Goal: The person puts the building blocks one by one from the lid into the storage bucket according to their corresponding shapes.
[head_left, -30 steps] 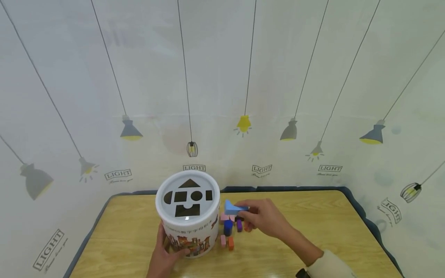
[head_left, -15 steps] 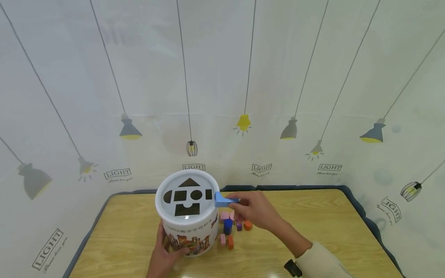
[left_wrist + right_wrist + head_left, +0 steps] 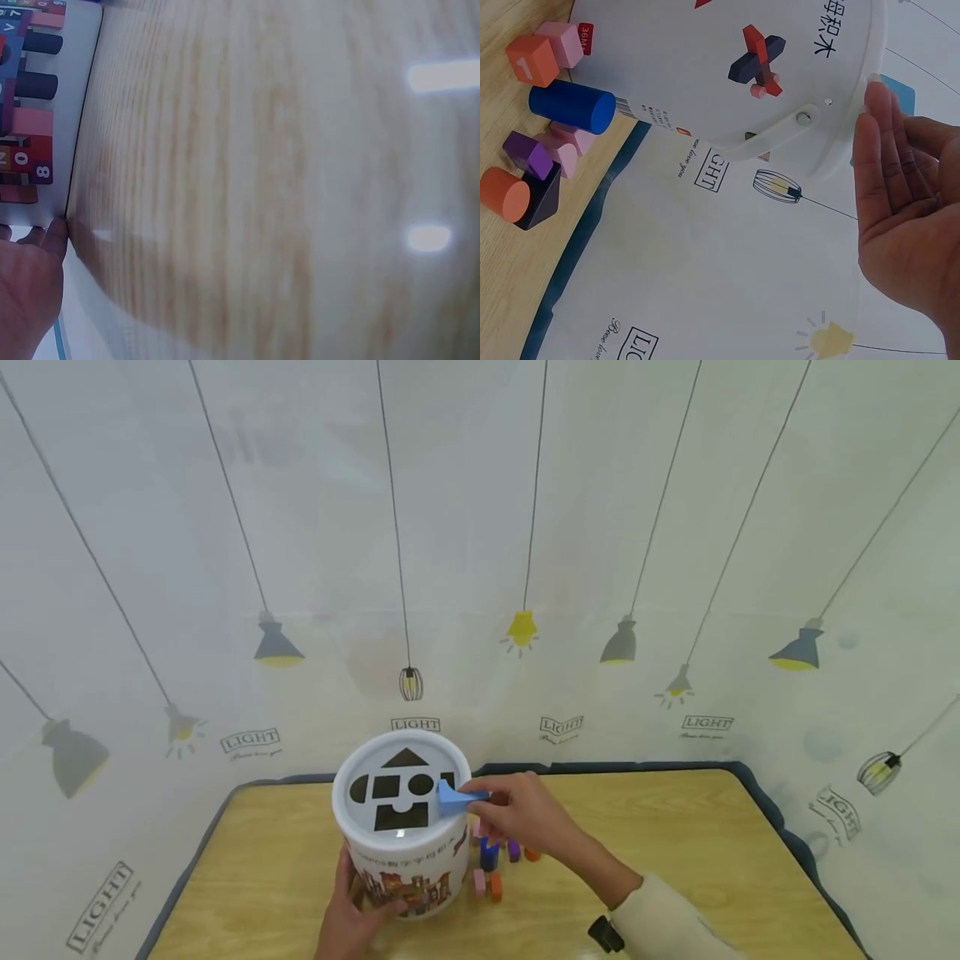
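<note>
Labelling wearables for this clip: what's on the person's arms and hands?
Both hands are bare: no gloves or rings visible. The right hand comes out of a cream long sleeve, with a small black device at the wrist. The left hand shows no sleeve in frame; its wrist is cut off.

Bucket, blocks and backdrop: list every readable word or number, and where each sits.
"LIGHT": backdrop, repeated; script beneath too small.
"积木": bucket wall; its other print is too small.
"36M": red tag on bucket.
"0", "8": bucket picture.
"1", apparently: orange block.
</note>
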### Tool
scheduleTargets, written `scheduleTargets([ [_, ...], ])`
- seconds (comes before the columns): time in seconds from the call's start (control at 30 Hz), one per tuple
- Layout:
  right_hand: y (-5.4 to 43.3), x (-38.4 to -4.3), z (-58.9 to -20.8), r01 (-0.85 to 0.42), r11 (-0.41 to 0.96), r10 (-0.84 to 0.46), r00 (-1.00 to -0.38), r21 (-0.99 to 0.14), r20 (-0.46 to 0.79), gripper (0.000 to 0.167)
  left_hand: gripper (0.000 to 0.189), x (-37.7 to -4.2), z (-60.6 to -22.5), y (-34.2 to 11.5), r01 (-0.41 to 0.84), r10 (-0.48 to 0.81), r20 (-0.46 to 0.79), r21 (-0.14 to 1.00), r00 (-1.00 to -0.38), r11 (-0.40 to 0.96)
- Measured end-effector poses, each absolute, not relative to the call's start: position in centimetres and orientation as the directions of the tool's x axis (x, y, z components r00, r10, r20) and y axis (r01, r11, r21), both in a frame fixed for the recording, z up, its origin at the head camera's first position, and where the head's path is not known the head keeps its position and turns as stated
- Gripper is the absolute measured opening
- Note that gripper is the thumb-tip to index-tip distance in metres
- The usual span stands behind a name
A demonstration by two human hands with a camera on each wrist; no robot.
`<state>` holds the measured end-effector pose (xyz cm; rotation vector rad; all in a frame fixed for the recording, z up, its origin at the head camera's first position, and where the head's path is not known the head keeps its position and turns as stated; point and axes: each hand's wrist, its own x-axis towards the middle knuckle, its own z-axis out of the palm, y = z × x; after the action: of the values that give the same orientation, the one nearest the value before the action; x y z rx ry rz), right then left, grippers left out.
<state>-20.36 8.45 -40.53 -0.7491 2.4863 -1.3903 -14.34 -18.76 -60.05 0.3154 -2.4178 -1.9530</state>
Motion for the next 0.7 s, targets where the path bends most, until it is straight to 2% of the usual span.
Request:
scheduleTargets([
  [0.7,4.5,-19.8,-39.8,-0.274,0.43,-0.519,-0.855,-0.86,0.012,0.023,0.13,-14.4,-60.0,-18.9,-0.143,-0.162,-0.111,0.968,-0.981,0.206],
])
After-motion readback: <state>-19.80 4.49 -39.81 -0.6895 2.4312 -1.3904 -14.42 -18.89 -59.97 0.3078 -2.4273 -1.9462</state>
